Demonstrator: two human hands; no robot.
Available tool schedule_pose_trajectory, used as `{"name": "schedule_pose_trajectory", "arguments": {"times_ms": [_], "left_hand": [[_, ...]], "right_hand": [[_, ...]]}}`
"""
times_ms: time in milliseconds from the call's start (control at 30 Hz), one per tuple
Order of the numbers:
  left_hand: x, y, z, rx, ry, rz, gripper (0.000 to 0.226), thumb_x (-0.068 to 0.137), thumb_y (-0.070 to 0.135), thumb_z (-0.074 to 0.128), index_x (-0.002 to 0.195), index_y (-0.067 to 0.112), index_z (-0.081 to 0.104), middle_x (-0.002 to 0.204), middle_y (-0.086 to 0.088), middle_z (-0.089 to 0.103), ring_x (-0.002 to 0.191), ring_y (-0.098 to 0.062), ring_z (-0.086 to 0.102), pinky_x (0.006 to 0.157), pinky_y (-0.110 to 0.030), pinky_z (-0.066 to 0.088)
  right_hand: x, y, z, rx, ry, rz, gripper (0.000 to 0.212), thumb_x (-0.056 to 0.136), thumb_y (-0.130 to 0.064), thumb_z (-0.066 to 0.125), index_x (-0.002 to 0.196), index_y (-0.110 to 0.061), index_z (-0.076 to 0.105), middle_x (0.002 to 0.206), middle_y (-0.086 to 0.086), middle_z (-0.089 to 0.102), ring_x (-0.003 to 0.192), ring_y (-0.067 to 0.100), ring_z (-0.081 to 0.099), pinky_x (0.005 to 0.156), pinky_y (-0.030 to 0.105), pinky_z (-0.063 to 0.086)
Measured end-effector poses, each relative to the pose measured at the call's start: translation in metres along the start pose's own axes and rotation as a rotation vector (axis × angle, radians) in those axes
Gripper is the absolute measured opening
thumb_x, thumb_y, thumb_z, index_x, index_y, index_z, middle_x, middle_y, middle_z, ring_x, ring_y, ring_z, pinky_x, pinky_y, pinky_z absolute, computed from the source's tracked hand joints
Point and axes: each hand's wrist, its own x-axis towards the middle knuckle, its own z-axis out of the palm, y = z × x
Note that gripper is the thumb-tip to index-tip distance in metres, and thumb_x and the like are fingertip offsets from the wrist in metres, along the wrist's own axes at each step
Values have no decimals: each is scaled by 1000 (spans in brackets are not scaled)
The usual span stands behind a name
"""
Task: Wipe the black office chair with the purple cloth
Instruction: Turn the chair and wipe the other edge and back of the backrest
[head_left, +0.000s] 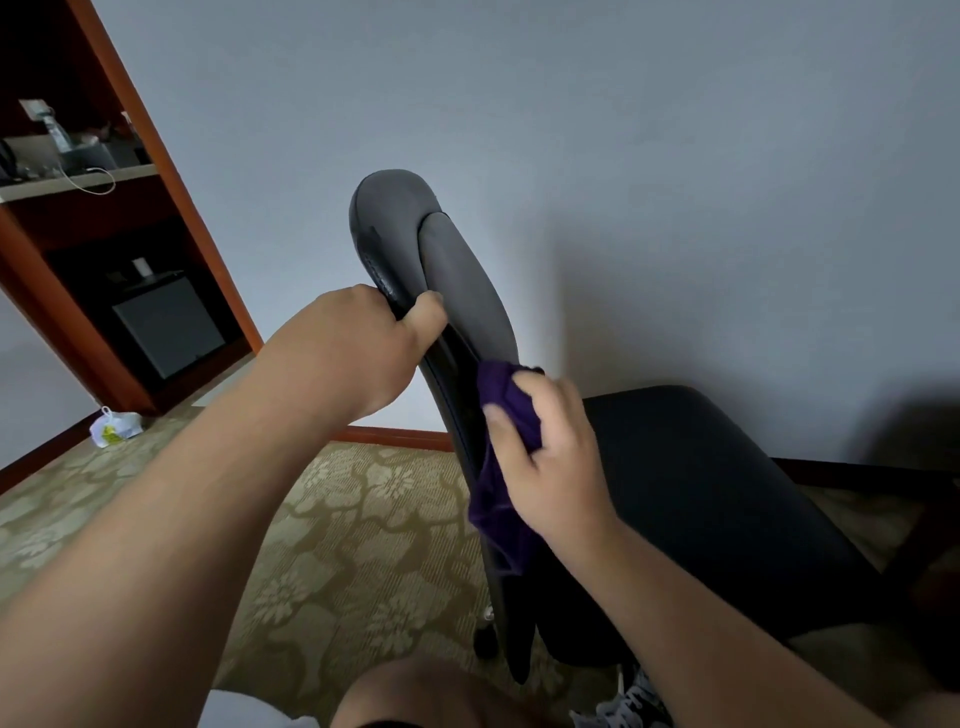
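Chair backrest wipe, both hands engaged.
Left hand (358, 343) grips black office chair (467, 291) backrest edge; right hand (550, 447), below it, holds bunched purple cloth (501, 395) under fingers, pressed against backrest.

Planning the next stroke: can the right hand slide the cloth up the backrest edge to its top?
Probably not directly: the left hand grips that edge of the backrest above the purple cloth and right hand, blocking the path.
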Motion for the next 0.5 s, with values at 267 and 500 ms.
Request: {"name": "schedule_pose_trajectory", "arguments": {"times_ms": [267, 500], "left_hand": [[2, 2, -4, 10, -42, -16, 50, 95, 12, 33, 141, 19, 12, 92, -9, 54, 75, -26, 54, 61, -31, 49], [2, 3, -7, 65, -32, -9, 35, 95, 17, 36, 129, 12, 29, 69, -8, 36, 65, -28, 45, 55, -32, 38]], "right_hand": [[-27, 10, -11, 1, 61, 117, 27, 87, -18, 77, 112, -12, 68, 103, 2, 55, 84, 13, 61, 70, 21, 53], [45, -80, 16, 250, 98, 68, 19, 94, -48, 51, 100, -38, 65, 98, -9, 50, 89, 3, 58, 74, 5, 41]]}}
